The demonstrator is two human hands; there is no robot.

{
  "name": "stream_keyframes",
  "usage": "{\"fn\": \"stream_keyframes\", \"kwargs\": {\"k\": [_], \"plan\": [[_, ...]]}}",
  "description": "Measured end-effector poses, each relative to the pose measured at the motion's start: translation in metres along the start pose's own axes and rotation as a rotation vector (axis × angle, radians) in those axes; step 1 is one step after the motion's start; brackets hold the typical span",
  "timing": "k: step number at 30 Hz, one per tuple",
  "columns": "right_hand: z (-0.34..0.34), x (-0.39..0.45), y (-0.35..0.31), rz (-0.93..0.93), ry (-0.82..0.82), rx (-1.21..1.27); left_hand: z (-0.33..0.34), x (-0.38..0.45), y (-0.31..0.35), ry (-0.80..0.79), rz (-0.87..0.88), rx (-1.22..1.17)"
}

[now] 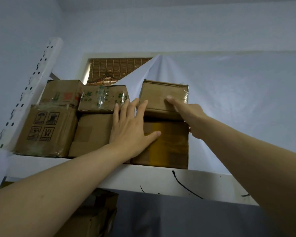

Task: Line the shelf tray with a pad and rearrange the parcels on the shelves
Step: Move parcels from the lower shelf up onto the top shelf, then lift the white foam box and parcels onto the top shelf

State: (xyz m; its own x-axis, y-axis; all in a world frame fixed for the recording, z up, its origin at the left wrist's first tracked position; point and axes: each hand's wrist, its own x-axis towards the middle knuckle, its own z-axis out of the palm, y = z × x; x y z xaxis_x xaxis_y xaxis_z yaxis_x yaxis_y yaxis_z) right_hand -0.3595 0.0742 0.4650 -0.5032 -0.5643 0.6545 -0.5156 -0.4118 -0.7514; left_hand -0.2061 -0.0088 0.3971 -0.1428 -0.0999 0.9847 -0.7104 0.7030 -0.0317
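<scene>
Several brown cardboard parcels stand stacked on the top white shelf [152, 178]. My left hand [130, 129] lies flat with spread fingers across the fronts of the lower middle parcel [91, 134] and the tape-wrapped lower right parcel [171, 147]. Its fingertips touch the small upper right parcel [161, 94]. My right hand [186, 117] presses on the front and right side of that small upper parcel, the index finger stretched along its face. The small parcel sits a little askew on the tape-wrapped one. No pad is in view.
At left stand a large parcel with handling symbols [46, 130], a parcel with a red print [61, 93] and one with green print [102, 98]. A perforated white upright [29, 93] rises at left. White sheeting [229, 100] hangs behind. More parcels [96, 216] sit below.
</scene>
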Motion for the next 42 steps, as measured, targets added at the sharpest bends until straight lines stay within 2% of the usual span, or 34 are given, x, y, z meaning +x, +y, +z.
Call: {"fn": "stream_keyframes", "kwargs": {"k": [17,27,30,36,42], "plan": [[0.003,-0.011,0.018,-0.004,-0.147,0.011,0.006,0.000,0.008,-0.020,-0.058,0.140],[-0.020,-0.022,0.034,0.009,-0.261,-0.121,-0.001,-0.012,0.026,-0.059,-0.064,0.122],[-0.030,-0.040,0.033,-0.058,-0.236,-0.167,-0.007,-0.022,0.044,-0.012,-0.056,0.043],[-0.076,-0.096,0.042,-0.337,-0.040,-0.198,-0.030,-0.067,0.112,0.079,0.062,-0.155],[-0.176,-0.181,0.093,-0.573,0.036,-0.370,-0.032,-0.146,0.195,-0.048,0.174,-0.300]]}}
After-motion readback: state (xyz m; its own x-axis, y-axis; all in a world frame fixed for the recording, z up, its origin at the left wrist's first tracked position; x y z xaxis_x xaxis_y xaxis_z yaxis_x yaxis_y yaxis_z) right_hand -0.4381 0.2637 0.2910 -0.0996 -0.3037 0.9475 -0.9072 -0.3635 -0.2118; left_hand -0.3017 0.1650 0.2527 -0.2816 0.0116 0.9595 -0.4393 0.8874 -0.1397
